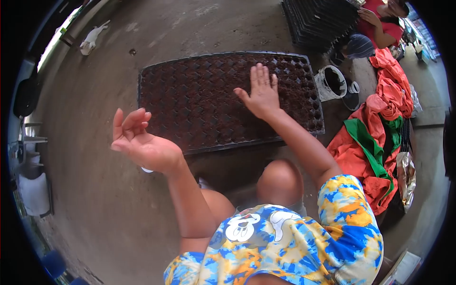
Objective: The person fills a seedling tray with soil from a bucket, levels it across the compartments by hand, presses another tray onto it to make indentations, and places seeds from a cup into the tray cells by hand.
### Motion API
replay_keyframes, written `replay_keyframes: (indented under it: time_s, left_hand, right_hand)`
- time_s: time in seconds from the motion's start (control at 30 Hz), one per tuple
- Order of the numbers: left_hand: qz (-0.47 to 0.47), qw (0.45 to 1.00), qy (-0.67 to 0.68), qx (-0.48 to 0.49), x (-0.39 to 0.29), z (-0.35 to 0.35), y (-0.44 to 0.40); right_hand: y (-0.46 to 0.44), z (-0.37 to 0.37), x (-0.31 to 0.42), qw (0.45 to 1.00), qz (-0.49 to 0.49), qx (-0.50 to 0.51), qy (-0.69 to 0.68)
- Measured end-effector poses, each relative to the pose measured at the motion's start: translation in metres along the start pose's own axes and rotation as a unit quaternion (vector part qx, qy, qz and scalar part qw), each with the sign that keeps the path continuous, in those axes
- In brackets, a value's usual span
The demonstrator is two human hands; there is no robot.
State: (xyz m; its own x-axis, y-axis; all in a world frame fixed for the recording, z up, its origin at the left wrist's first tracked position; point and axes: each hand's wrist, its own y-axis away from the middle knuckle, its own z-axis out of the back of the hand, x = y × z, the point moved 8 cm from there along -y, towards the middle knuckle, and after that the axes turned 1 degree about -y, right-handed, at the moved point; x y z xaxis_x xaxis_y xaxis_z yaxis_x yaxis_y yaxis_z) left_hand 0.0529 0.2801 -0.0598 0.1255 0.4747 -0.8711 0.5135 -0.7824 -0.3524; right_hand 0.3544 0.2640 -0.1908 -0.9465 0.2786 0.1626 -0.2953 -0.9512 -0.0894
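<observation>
A wide black seedling tray (166,149) lies in front of me, its many cells filled with dark brown soil (190,95). My right hand (262,95) rests palm down over the tray's right half, fingers stretched out, touching or just above the soil. Around its fingertips some cell edges show bare of soil. My left hand (145,145) is raised near the tray's left front corner, palm turned up, fingers loosely curled and apart, with nothing in it.
A white bucket (323,95) with dark contents stands right of the tray. Behind it rises a stack of black trays (318,23), with a person in red (389,28) beside it. Red and green cloth (354,161) lies at right. A white cat (93,38) lies far left.
</observation>
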Motion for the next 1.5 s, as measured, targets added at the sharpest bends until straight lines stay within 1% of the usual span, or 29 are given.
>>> replay_keyframes:
  time_s: [0.03, 0.07, 0.1, 0.17, 0.23, 0.27, 0.3, 0.37, 0.43, 0.47, 0.5, 0.57, 0.63, 0.67, 0.73, 0.8, 0.87, 0.9, 0.93, 0.97, 1.03, 1.1, 1.23, 1.33, 1.4, 1.5]
  left_hand:
    - [0.001, 1.000, 0.007, 0.002, -0.001, -0.003, 0.002]
    - [0.005, 1.000, 0.010, 0.020, 0.003, -0.008, 0.005]
    - [0.004, 1.000, 0.001, 0.024, 0.006, -0.010, 0.007]
    - [0.002, 0.999, -0.015, 0.030, 0.011, -0.014, 0.008]
    - [0.002, 0.999, -0.021, 0.032, 0.014, -0.011, 0.007]
    - [0.000, 0.999, -0.024, 0.035, 0.013, -0.010, 0.005]
    - [-0.004, 0.999, -0.025, 0.037, 0.012, -0.010, 0.004]
    - [0.009, 0.999, -0.007, 0.039, 0.012, -0.012, 0.006]
    - [0.017, 0.999, 0.001, 0.048, 0.015, -0.018, 0.010]
    - [0.014, 0.998, -0.008, 0.055, 0.015, -0.021, 0.013]
    - [0.015, 0.998, -0.007, 0.059, 0.016, -0.022, 0.014]
    - [0.014, 0.998, -0.012, 0.061, 0.018, -0.021, 0.013]
    - [0.015, 0.998, -0.012, 0.056, 0.018, -0.021, 0.013]
    - [0.016, 0.998, -0.013, 0.055, 0.019, -0.021, 0.013]
    - [0.014, 0.998, -0.010, 0.061, 0.022, -0.026, 0.013]
    - [0.018, 0.998, -0.011, 0.066, 0.025, -0.030, 0.017]
    - [0.023, 0.997, -0.015, 0.068, 0.028, -0.035, 0.021]
    - [0.021, 0.997, -0.017, 0.072, 0.029, -0.036, 0.022]
    - [0.018, 0.997, -0.020, 0.075, 0.031, -0.038, 0.023]
    - [0.016, 0.997, -0.023, 0.078, 0.032, -0.039, 0.024]
    - [0.013, 0.996, -0.033, 0.082, 0.033, -0.040, 0.025]
    - [0.015, 0.996, -0.038, 0.084, 0.032, -0.037, 0.024]
    - [0.024, 0.997, -0.025, 0.071, 0.030, -0.036, 0.021]
    - [0.025, 0.997, -0.018, 0.064, 0.028, -0.037, 0.022]
    - [0.025, 0.997, -0.015, 0.065, 0.028, -0.039, 0.024]
    - [0.024, 0.997, -0.018, 0.068, 0.029, -0.041, 0.026]
  right_hand:
    - [0.004, 0.004, 0.019, 1.000, 0.013, -0.006, -0.014]
    - [0.007, -0.003, 0.048, 0.997, 0.066, -0.004, -0.036]
    - [0.010, -0.016, 0.072, 0.991, 0.107, 0.047, -0.060]
    - [0.004, -0.030, 0.078, 0.989, 0.116, 0.063, -0.069]
    - [0.002, -0.021, 0.033, 0.997, 0.041, 0.043, -0.052]
    - [0.007, -0.012, 0.006, 0.998, 0.002, 0.054, -0.038]
    - [0.014, -0.008, -0.024, 0.999, -0.026, 0.016, -0.031]
    - [0.030, 0.008, -0.053, 0.995, -0.078, -0.011, 0.059]
    - [0.052, 0.036, -0.020, 0.994, 0.036, -0.084, 0.064]
    - [0.062, 0.049, -0.011, 0.991, 0.083, -0.108, 0.001]
    - [0.062, 0.054, -0.030, 0.992, 0.047, -0.116, -0.012]
    - [0.054, 0.067, -0.093, 0.991, -0.019, -0.128, -0.042]
    - [0.057, 0.041, -0.169, 0.967, -0.130, -0.155, -0.152]
    - [0.061, 0.045, -0.165, 0.960, -0.125, -0.186, -0.166]
    - [0.065, 0.035, -0.134, 0.967, -0.049, -0.172, -0.183]
    - [0.070, 0.042, -0.077, 0.965, 0.035, -0.163, -0.203]
    - [0.071, 0.048, -0.023, 0.952, 0.120, -0.146, -0.240]
    - [0.076, 0.052, 0.003, 0.938, 0.190, -0.147, -0.250]
    - [0.079, 0.047, 0.023, 0.921, 0.255, -0.125, -0.268]
    - [0.086, 0.042, 0.038, 0.909, 0.299, -0.104, -0.271]
    - [0.100, 0.031, 0.044, 0.905, 0.356, -0.083, -0.219]
    - [0.108, 0.037, 0.013, 0.918, 0.339, -0.100, -0.181]
    - [0.131, 0.061, -0.093, 0.960, 0.198, -0.153, -0.126]
    - [0.138, 0.060, -0.118, 0.967, 0.110, -0.175, -0.152]
    - [0.126, 0.057, -0.075, 0.964, 0.158, -0.128, -0.171]
    - [0.102, 0.041, 0.013, 0.935, 0.275, -0.088, -0.204]
